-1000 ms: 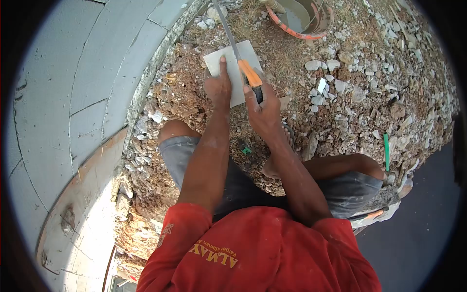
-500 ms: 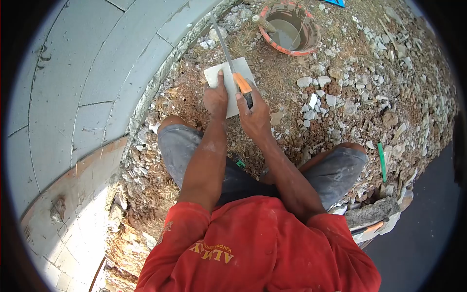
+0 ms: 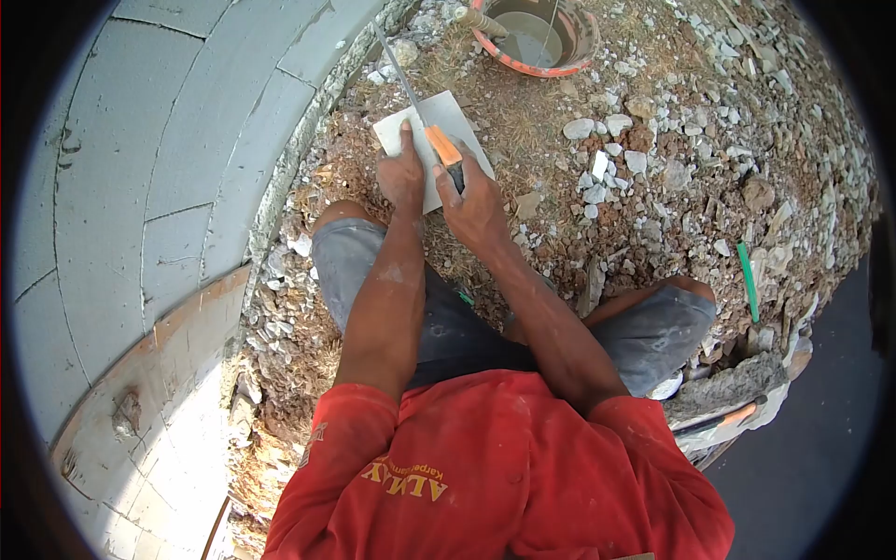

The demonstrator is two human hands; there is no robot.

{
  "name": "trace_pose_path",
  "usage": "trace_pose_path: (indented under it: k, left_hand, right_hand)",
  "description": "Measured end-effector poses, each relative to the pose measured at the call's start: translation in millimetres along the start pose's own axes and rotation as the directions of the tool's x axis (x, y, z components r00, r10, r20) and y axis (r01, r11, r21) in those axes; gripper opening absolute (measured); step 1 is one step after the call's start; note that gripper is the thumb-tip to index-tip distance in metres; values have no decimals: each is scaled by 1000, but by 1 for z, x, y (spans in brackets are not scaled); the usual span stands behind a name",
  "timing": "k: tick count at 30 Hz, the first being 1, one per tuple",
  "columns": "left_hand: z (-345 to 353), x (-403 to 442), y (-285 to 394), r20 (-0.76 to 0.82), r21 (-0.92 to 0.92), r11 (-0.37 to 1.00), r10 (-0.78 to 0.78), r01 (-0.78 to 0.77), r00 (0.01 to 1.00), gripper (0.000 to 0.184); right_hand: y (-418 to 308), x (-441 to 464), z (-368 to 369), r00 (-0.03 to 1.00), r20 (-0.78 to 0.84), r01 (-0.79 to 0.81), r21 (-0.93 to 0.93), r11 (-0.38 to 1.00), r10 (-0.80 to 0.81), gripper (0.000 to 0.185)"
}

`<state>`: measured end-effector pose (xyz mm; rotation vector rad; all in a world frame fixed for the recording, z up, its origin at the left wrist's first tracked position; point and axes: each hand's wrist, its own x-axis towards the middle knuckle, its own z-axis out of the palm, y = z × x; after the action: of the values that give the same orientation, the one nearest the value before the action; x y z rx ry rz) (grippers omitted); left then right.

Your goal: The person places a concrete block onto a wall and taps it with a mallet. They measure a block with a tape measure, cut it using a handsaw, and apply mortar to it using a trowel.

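Note:
My right hand point(image 3: 474, 203) is closed round the black end of the orange-and-black handle of a hand saw point(image 3: 442, 147). The saw's long thin blade points up and left, away from me, and lies across a pale flat slab point(image 3: 459, 121). My left hand point(image 3: 401, 177) grips the slab's near left side, its thumb stretched along the top face beside the blade. The slab is held just beyond my bent knees. My fingers under it are hidden, and I cannot tell how deep the blade sits.
A grey block wall point(image 3: 196, 121) curves along the left. An orange-rimmed bucket point(image 3: 581, 63) holds grey liquid and a brush-like tool with a wrapped handle point(image 3: 481, 21). Stone rubble point(image 3: 644, 177) covers the ground. On the right lie a green strip point(image 3: 748, 282) and an orange-handled tool point(image 3: 737, 415).
The saw has slid slightly back toward me across the slab. The whole view has shifted a little, so the bucket and slab appear higher and farther left. Both hands keep their grip.

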<state>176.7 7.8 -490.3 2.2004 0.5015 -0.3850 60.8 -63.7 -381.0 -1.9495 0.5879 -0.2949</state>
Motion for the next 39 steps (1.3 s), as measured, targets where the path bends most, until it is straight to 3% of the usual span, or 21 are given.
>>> trace_pose_path:
  k: [5,7,11,13,15,16,17,20,21,22,23,25,26,28,30,32,36,37,39]
  left_hand:
    - [6,7,-3,-18,7,999,-42,42,999,91]
    - [7,11,-3,-22,-7,999,-43,43,999,90]
    - [3,8,-5,53,-37,996,-83,85,995,90]
    - [7,13,-7,85,-114,991,-64,73,994,91]
    - [9,20,-10,93,-37,994,-103,106,990,90]
    - [10,19,-14,87,-163,986,-18,32,996,92]
    - [9,19,-18,82,-170,985,-18,31,997,92]
    - [8,20,-14,144,-173,980,-75,100,987,83]
    - [5,19,-17,241,-351,927,-45,131,969,77]
    - [4,19,-17,328,-514,840,4,174,945,71]
    - [3,20,-17,331,-515,840,10,172,944,71]
    - [3,21,-18,377,-580,776,-12,246,926,63]
    - [4,23,-19,389,-614,759,48,219,920,65]
    - [7,21,-16,381,-623,749,39,225,924,65]
    - [8,22,-20,361,-632,737,5,240,933,64]
    - [13,26,-26,237,-542,839,103,43,966,67]
    - [10,23,-23,147,-417,909,93,-24,985,75]
    - [11,21,-24,143,-414,910,96,-29,985,75]
    - [10,21,-20,98,-464,879,174,-109,980,76]
  right_hand:
    - [-13,-41,-29,998,50,-31,-48,998,33,54]
    - [-22,-68,-44,989,83,-120,-56,991,124,54]
    - [-36,-44,-34,976,111,-183,-51,982,187,55]
    - [-35,-8,-17,993,62,-86,-168,982,98,50]
    - [-33,0,-13,1000,21,22,-143,989,-19,50]
    - [-30,-7,-13,995,-18,97,-127,987,-100,50]
    - [-27,-10,-16,994,-15,105,-127,986,-107,50]
    - [-11,-9,-19,991,101,-123,349,929,93,50]
    - [-16,-12,-21,991,95,-124,347,930,96,50]
    - [-22,-15,-23,964,168,-257,362,896,208,51]
    - [-27,-18,-24,919,242,-385,368,846,313,52]
    - [-24,-30,-24,919,239,-385,367,847,314,52]
    - [-22,-38,-25,918,241,-386,364,847,315,53]
    - [-17,-66,-47,945,205,-303,259,917,254,56]
    - [-31,-103,-77,935,219,-322,200,925,279,58]
    - [-43,-115,-93,928,228,-340,198,919,293,57]
    - [-21,-47,-50,962,114,-267,204,942,248,53]
    - [-19,-21,-37,954,141,-281,122,952,264,52]
    - [-21,-6,-15,976,113,-203,137,970,188,51]
